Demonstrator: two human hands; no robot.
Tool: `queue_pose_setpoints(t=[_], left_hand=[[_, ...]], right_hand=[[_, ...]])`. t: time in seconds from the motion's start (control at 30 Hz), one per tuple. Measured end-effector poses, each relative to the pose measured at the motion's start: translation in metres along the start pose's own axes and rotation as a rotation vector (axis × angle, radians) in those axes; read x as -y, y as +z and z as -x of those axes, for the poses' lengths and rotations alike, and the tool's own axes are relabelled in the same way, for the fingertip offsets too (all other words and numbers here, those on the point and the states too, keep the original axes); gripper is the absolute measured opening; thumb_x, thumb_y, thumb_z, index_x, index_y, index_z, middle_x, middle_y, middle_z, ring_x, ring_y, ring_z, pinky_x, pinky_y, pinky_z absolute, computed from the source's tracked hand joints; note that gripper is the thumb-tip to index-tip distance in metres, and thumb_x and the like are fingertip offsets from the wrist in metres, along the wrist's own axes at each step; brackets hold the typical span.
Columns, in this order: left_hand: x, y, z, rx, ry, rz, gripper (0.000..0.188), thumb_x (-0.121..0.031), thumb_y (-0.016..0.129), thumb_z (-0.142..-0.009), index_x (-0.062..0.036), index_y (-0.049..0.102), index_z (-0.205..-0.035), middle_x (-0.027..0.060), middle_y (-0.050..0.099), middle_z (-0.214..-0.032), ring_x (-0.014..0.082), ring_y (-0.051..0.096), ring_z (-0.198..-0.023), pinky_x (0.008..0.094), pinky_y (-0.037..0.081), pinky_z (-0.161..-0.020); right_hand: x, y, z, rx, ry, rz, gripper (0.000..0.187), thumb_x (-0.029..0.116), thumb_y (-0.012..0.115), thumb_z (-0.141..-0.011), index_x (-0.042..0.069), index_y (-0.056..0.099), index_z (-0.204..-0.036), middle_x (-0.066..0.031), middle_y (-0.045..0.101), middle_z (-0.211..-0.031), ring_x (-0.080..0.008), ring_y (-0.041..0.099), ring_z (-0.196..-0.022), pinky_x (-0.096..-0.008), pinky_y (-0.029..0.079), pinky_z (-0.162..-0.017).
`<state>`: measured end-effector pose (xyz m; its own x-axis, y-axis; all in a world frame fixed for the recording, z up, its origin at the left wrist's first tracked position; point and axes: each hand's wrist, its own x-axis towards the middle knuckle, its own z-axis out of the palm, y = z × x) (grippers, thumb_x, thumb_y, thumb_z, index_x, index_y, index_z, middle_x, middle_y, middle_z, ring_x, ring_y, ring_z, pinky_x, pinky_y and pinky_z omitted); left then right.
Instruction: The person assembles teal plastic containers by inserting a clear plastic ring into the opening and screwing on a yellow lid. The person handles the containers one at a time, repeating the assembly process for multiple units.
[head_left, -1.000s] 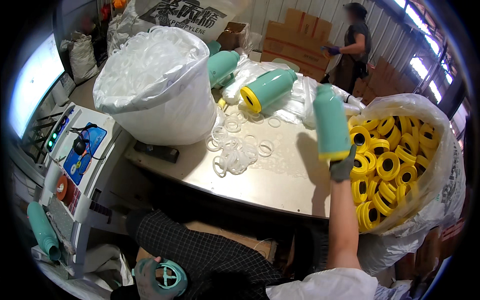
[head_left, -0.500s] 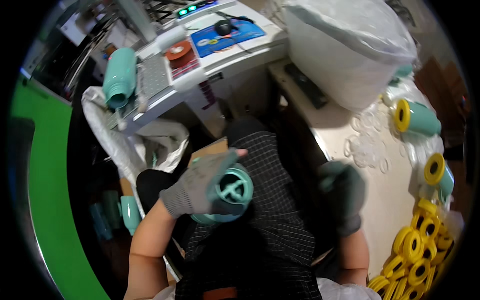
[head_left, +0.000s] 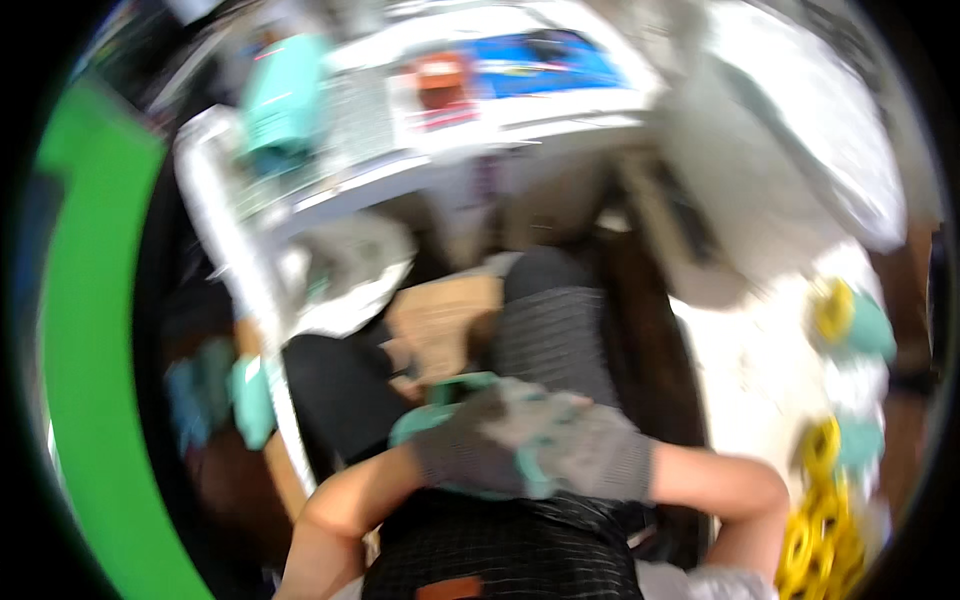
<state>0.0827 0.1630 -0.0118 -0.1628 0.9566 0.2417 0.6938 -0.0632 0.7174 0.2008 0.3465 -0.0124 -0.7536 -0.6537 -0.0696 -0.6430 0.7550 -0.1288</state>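
In my lap lies a teal plastic vessel [head_left: 412, 425], largely covered by my gloved hands, so its opening cannot be made out. My left hand [head_left: 465, 445], in a grey and teal work glove, is closed around it. From the right, my right hand [head_left: 590, 445], gloved alike, reaches across and is closed over the same vessel, overlapping the left hand. Motion blur smears the fingers of both. Beyond the hands, a piece of brown cardboard [head_left: 445, 320] rests between my knees.
Ahead, a white workbench [head_left: 520, 125] carries a large teal bottle [head_left: 288, 95], an orange spool [head_left: 442, 80] and a blue mat [head_left: 545, 68]. A white sack [head_left: 355, 265] hangs open below. At right stand a big white bag [head_left: 750, 170], teal cylinders [head_left: 865, 325] and several yellow rings [head_left: 820, 535].
My right hand has come left from beside the right-hand table onto the vessel. The vessel has turned, its spoked opening now out of sight. The whole view has shifted and blurred.
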Motion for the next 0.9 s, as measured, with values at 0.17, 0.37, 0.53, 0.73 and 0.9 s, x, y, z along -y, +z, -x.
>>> queue_pose_setpoints(t=[0.17, 0.37, 0.53, 0.73, 0.9], left_hand=[[0.025, -0.022, 0.072, -0.041, -0.394, 0.342, 0.094, -0.029, 0.097, -0.059, -0.0035, 0.054, -0.139, 0.0117, 0.068, -0.119, 0.0254, 0.067, -0.106, 0.0412, 0.055, -0.095], [-0.020, -0.059, 0.128, -0.293, -0.532, 0.122, 0.087, -0.029, 0.096, -0.064, -0.0054, 0.057, -0.138, 0.0129, 0.068, -0.125, 0.0302, 0.066, -0.117, 0.0446, 0.051, -0.103], [-0.044, -0.071, 0.110, -0.112, -0.345, 0.011, 0.085, -0.043, 0.092, -0.071, -0.0165, 0.060, -0.145, 0.0078, 0.066, -0.131, 0.0307, 0.063, -0.122, 0.0474, 0.048, -0.104], [-0.075, -0.041, 0.134, -0.317, -0.314, -0.041, 0.072, -0.037, 0.090, -0.073, -0.0177, 0.065, -0.137, 0.0049, 0.067, -0.124, 0.0271, 0.064, -0.119, 0.0488, 0.050, -0.103], [-0.057, -0.065, 0.107, -0.183, -0.384, -0.096, 0.073, -0.040, 0.092, -0.072, -0.0141, 0.065, -0.135, 0.0069, 0.069, -0.124, 0.0292, 0.066, -0.115, 0.0458, 0.051, -0.099]], right_hand=[[0.019, 0.022, -0.048, -0.425, -0.093, -0.410, 0.037, 0.020, 0.059, -0.099, -0.003, 0.065, -0.128, -0.0215, 0.070, -0.115, -0.0352, 0.072, -0.091, -0.0463, 0.061, -0.074], [-0.018, -0.003, -0.037, -1.414, 0.494, -0.711, 0.018, 0.007, 0.062, -0.098, 0.001, 0.064, -0.115, -0.0162, 0.064, -0.106, -0.0211, 0.066, -0.087, -0.0308, 0.056, -0.070], [-0.003, 0.034, -0.143, -1.297, 0.341, -0.990, 0.032, 0.010, 0.063, -0.099, -0.001, 0.059, -0.129, -0.0188, 0.062, -0.114, -0.0235, 0.066, -0.087, -0.0334, 0.056, -0.077], [0.031, 0.035, -0.340, -0.691, 0.447, -1.381, 0.061, 0.028, 0.078, -0.091, 0.002, 0.055, -0.141, -0.0191, 0.069, -0.115, -0.0282, 0.070, -0.103, -0.0380, 0.055, -0.092], [-0.011, 0.054, -0.286, -0.775, 0.404, -1.494, 0.044, 0.020, 0.078, -0.092, 0.004, 0.062, -0.130, -0.0132, 0.069, -0.104, -0.0212, 0.069, -0.103, -0.0355, 0.055, -0.092]])
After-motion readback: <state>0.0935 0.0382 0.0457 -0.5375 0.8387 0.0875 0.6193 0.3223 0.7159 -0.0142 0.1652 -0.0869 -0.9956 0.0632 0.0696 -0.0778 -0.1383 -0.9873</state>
